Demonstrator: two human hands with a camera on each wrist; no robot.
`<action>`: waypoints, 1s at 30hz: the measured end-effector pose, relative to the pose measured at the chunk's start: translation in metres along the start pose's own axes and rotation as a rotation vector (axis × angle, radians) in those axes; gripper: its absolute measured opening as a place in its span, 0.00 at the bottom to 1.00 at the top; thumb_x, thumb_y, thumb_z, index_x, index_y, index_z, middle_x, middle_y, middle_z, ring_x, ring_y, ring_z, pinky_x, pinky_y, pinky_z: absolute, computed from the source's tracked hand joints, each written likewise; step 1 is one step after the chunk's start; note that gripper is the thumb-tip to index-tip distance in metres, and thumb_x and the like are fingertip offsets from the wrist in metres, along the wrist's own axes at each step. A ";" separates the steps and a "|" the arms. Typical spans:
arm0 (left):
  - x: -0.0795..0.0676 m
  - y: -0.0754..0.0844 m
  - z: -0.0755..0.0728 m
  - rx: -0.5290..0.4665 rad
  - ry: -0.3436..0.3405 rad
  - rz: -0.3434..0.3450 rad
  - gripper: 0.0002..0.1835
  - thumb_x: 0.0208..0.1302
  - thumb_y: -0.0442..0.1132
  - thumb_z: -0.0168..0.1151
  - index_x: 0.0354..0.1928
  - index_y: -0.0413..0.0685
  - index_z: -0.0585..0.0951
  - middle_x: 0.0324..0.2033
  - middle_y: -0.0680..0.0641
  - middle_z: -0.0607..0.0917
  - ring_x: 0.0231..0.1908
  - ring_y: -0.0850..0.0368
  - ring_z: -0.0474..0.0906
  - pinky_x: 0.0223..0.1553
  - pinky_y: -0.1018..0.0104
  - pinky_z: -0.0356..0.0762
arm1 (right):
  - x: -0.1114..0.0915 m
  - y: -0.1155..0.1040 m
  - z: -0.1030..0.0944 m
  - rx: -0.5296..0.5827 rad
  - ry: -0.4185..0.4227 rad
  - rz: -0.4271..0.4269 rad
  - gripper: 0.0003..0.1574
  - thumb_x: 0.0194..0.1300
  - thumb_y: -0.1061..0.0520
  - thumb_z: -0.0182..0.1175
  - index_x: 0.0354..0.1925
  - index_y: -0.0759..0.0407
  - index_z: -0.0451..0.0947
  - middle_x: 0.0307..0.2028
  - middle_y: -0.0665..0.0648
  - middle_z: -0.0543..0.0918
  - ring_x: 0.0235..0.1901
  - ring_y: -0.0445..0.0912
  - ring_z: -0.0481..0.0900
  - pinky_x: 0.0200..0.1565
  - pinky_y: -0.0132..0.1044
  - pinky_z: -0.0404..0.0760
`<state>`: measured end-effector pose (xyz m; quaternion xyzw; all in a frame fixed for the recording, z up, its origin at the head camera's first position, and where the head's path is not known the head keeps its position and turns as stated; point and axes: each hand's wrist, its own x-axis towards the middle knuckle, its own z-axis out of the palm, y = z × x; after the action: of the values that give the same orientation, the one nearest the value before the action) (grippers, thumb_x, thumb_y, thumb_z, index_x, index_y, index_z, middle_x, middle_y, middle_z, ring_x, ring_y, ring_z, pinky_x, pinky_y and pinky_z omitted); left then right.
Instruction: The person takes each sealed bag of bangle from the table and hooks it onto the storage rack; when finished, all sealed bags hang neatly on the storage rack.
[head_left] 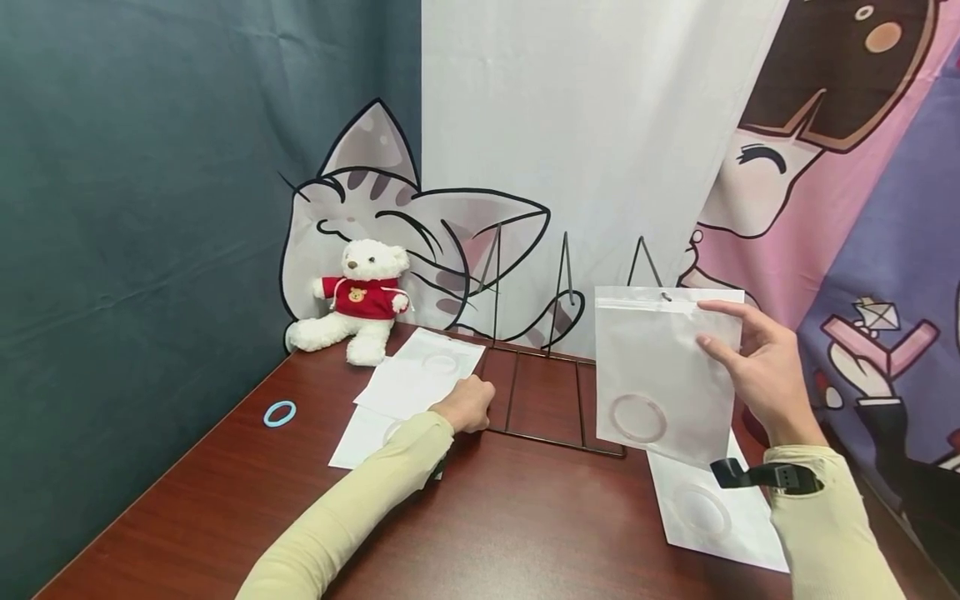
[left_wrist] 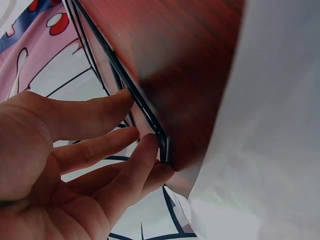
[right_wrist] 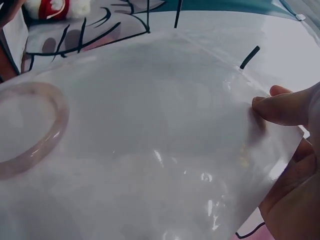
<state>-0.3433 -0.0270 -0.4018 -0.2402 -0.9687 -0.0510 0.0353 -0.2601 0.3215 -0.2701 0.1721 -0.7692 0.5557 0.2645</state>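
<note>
My right hand (head_left: 768, 371) pinches the right edge of a white zip bag (head_left: 667, 358) that holds a pale pink bangle (head_left: 637, 418). A hook tip of the black wire rack (head_left: 555, 442) pokes through the hole at the bag's top. In the right wrist view the hook's dark tip (right_wrist: 250, 57) juts out near my thumb. My left hand (head_left: 465, 404) is at the rack's front left corner. In the left wrist view its thumb and fingertips grip the rack's black bar (left_wrist: 135, 92).
White bags (head_left: 405, 387) with bangles lie left of the rack, and another bag (head_left: 712, 512) lies under my right wrist. A light blue ring (head_left: 280, 413) is on the wooden table (head_left: 517, 533). A white teddy bear (head_left: 367, 300) sits against the printed curtain.
</note>
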 end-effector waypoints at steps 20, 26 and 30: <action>0.002 0.002 -0.004 0.004 -0.010 -0.003 0.08 0.50 0.32 0.71 0.22 0.45 0.79 0.25 0.46 0.85 0.31 0.51 0.82 0.36 0.59 0.82 | 0.020 0.013 0.008 -0.100 0.120 0.053 0.26 0.61 0.71 0.65 0.58 0.63 0.80 0.38 0.39 0.85 0.30 0.29 0.84 0.29 0.24 0.82; 0.003 0.001 -0.003 0.009 -0.023 -0.008 0.08 0.51 0.33 0.71 0.23 0.46 0.79 0.24 0.47 0.84 0.29 0.53 0.79 0.35 0.62 0.81 | 0.027 0.014 0.014 -0.197 0.154 0.051 0.26 0.61 0.69 0.66 0.58 0.61 0.81 0.39 0.35 0.84 0.32 0.28 0.82 0.32 0.22 0.81; 0.004 0.001 -0.002 0.008 -0.016 -0.013 0.08 0.51 0.33 0.71 0.21 0.46 0.79 0.24 0.47 0.85 0.29 0.53 0.80 0.35 0.61 0.81 | 0.030 0.017 0.015 -0.212 0.167 0.073 0.26 0.61 0.68 0.66 0.58 0.59 0.81 0.35 0.33 0.84 0.30 0.27 0.82 0.30 0.23 0.81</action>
<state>-0.3457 -0.0243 -0.3993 -0.2341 -0.9707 -0.0456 0.0281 -0.2969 0.3136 -0.2682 0.0681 -0.8046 0.4930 0.3239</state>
